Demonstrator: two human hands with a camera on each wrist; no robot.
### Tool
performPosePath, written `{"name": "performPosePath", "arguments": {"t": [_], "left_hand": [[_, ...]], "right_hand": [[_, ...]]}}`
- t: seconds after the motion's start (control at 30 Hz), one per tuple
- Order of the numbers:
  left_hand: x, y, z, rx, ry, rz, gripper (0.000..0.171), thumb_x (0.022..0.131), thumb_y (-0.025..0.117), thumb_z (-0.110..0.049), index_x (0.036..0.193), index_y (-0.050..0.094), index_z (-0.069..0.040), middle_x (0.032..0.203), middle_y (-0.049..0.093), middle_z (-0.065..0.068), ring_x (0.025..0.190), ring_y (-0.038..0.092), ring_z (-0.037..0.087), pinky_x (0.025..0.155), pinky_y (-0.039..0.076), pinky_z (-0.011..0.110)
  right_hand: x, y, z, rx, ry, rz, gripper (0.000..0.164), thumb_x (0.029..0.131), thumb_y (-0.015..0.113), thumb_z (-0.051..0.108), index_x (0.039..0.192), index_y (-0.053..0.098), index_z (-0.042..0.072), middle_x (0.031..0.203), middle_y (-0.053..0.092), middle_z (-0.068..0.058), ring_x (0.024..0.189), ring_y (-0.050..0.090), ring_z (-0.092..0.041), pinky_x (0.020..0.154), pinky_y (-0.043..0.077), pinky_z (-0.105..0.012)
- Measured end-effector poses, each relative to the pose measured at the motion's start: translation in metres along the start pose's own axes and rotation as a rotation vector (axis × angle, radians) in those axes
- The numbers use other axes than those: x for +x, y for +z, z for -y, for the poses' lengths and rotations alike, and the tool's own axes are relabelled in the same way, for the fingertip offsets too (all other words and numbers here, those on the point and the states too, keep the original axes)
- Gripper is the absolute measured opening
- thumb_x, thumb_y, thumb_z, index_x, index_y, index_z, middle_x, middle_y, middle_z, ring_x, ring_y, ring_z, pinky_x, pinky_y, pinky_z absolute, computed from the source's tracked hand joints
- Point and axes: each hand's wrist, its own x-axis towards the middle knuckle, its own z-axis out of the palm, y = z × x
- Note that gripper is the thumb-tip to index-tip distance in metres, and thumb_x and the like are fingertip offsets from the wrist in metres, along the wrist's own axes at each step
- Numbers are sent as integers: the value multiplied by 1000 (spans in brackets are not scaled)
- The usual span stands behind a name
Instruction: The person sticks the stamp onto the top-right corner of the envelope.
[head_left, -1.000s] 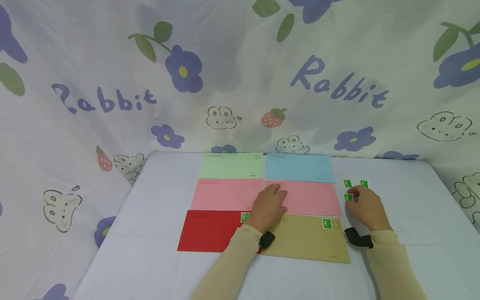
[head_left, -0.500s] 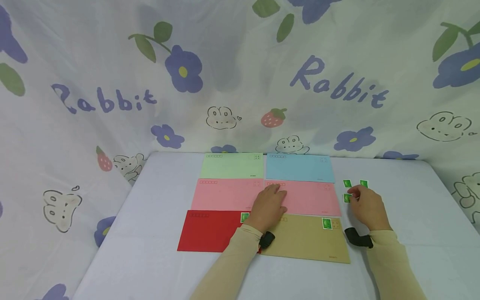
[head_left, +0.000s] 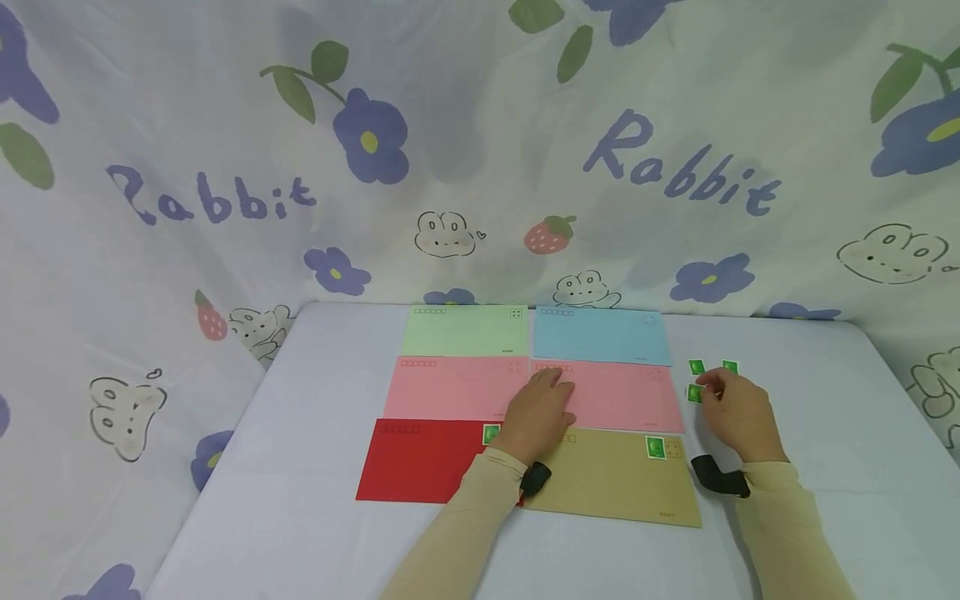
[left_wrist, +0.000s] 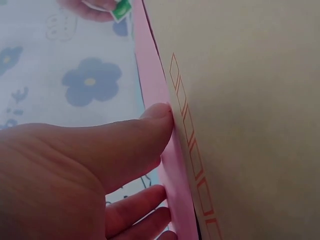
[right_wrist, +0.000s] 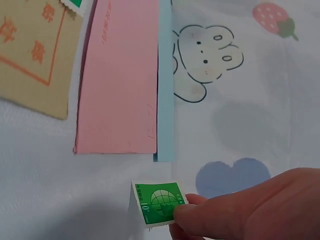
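Observation:
My left hand (head_left: 536,415) rests across the pink envelopes, its fingers spread on the right pink envelope (head_left: 622,400). In the left wrist view its thumb (left_wrist: 155,120) touches the edge of the tan envelope (left_wrist: 250,100). To the right of the envelopes, my right hand (head_left: 742,417) pinches a green postage stamp (right_wrist: 160,204) at one edge between thumb and fingers. The stamp looks tilted up at the table. Two more green stamps (head_left: 697,367) lie just beyond that hand, one partly covered by it.
Green (head_left: 465,332) and blue (head_left: 600,337) envelopes lie at the back. The left pink envelope (head_left: 442,390) and the red envelope (head_left: 412,467) fill the left column. Stamps lie on the red envelope and the tan one. A printed cloth hangs behind the table.
My right fingertips have drawn slightly to the right and now pinch the stamp's edge, which has shifted a little. My left hand stays in place. The head view has moved slightly.

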Motion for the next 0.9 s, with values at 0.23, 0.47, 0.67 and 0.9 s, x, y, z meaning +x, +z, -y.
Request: {"name": "performPosePath", "arguments": {"t": [0.23, 0.47, 0.67, 0.9], "left_hand": [[0, 0, -1, 9, 0, -4, 45, 94, 72, -28, 135, 64, -10, 147, 53, 10, 141, 43, 24, 116, 34, 33], [-1, 0, -1, 3, -5, 6, 46, 94, 71, -28, 136, 64, -10, 148, 51, 11, 142, 41, 24, 116, 34, 33], [-1, 0, -1, 16, 0, 12, 46, 95, 71, -29, 137, 63, -10, 149, 50, 10, 142, 41, 24, 116, 34, 33], [-1, -1, -1, 19, 4, 10, 46, 95, 71, -28, 136, 63, -10, 148, 51, 11, 142, 41, 25, 117, 34, 33]], "right_hand": [[0, 0, 1, 17, -25, -35, 24, 94, 48, 6, 106, 65, -6, 91, 64, -22, 75, 56, -30, 57, 42, -32], [0, 0, 5, 24, -25, -52, 23, 94, 50, 6, 105, 66, -6, 90, 65, -21, 74, 56, -29, 57, 42, -31], [-1, 0, 7, 26, -41, -65, 20, 96, 54, 6, 105, 66, -8, 90, 65, -23, 73, 56, -30, 55, 42, -32], [-1, 0, 9, 38, -52, -96, 19, 96, 56, 5, 105, 67, -6, 89, 65, -22, 71, 56, -29, 53, 42, -31]]}}
